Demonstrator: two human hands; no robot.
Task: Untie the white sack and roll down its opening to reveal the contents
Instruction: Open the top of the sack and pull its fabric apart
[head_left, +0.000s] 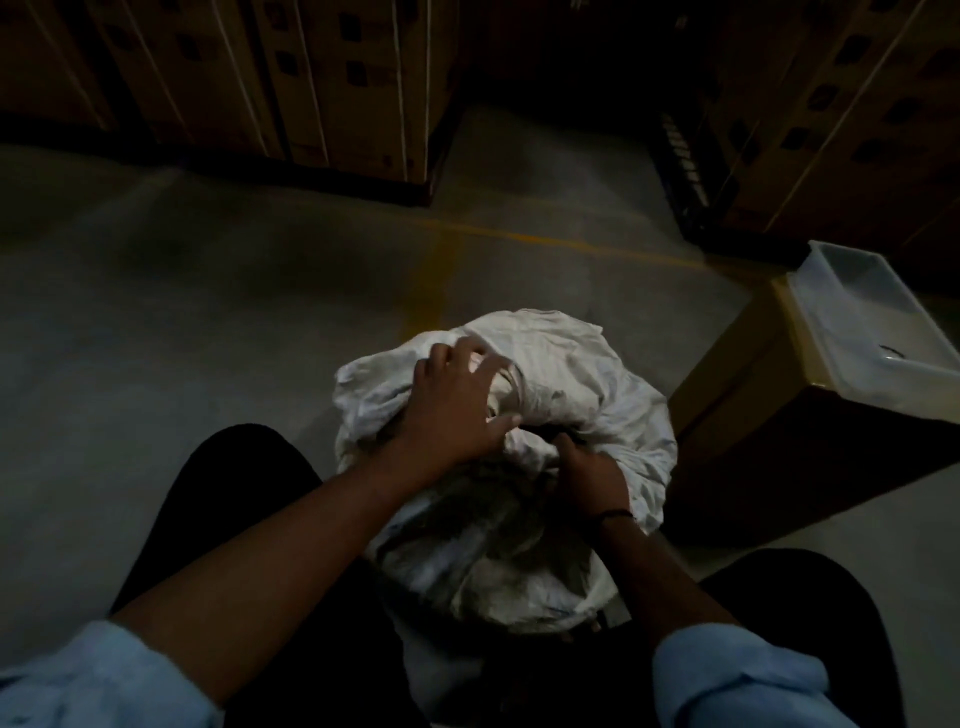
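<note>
Head view: the left hand (457, 400), fingers spread wide, presses the far rim of the white sack (571, 374) standing on the floor (208, 312) between the knees; the right hand (592, 475) pinches gathered fabric at the near rim. Roll evenly outward, working both sides together.

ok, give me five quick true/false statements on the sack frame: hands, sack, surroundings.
1. Both hands are on the white sack. True: the left hand lies spread on top, the right hand holds the fabric lower down.
2. The sack sits on a table. False: it sits on the floor.
3. A white tray rests on a cardboard box to the right. True.
4. The sack's contents are plainly visible. False: only crumpled fabric shows.
5. The right wrist is bare. False: it wears a dark band.
</note>
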